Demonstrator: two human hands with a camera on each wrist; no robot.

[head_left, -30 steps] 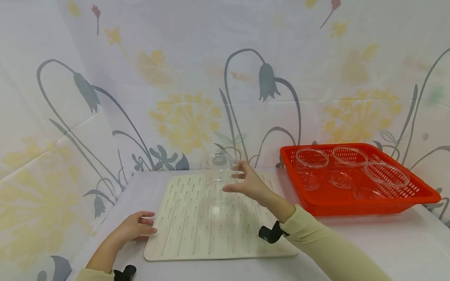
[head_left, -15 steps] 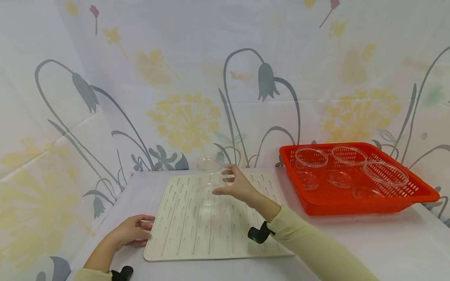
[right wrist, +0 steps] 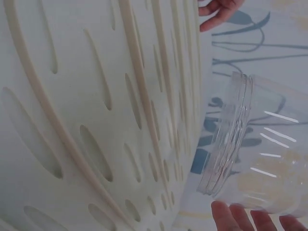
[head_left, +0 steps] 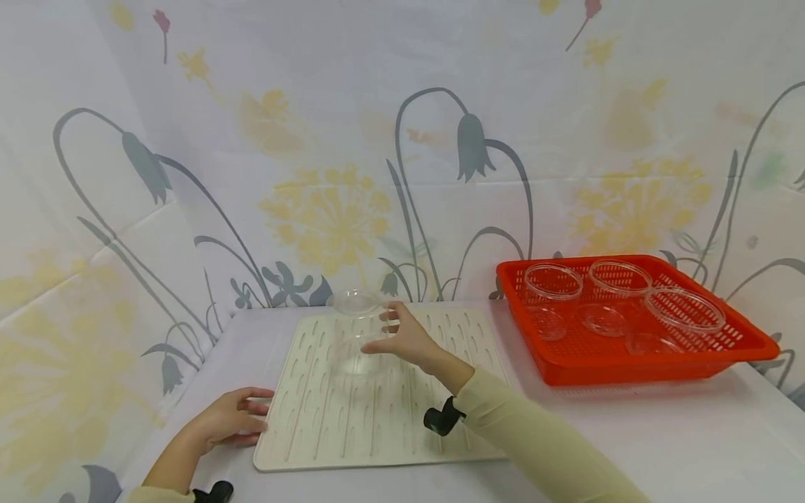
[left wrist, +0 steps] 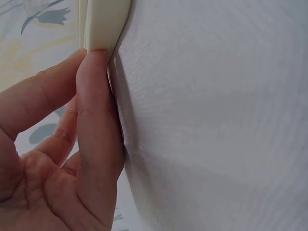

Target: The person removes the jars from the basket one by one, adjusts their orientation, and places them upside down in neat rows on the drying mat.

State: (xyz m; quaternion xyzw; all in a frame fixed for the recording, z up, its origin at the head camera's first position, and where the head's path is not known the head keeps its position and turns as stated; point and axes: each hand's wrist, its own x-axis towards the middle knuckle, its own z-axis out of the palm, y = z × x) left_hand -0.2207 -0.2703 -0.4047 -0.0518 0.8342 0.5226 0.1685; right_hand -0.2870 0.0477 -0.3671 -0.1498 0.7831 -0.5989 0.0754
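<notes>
My right hand [head_left: 402, 339] grips a clear plastic container [head_left: 355, 335] by its side, mouth down, just above the far middle of a cream slotted mat [head_left: 377, 426]. In the right wrist view the clear container [right wrist: 255, 149] hangs close to the cream mat [right wrist: 96, 120], with my fingertips [right wrist: 231, 216] on its wall. My left hand [head_left: 235, 416] rests flat on the table, fingers touching the mat's left edge. The left wrist view shows those fingers [left wrist: 96, 120] straight against the mat's edge [left wrist: 103, 24].
A red perforated basket [head_left: 629, 367] stands at the right on the white table, holding several clear round dishes [head_left: 553, 281]. A flowered cloth backdrop closes in the back and left sides. Bare white table [head_left: 692, 433] lies in front of the basket.
My right hand has carried the clear container leftward and lower over the mat. The left hand has stayed at the mat's left edge.
</notes>
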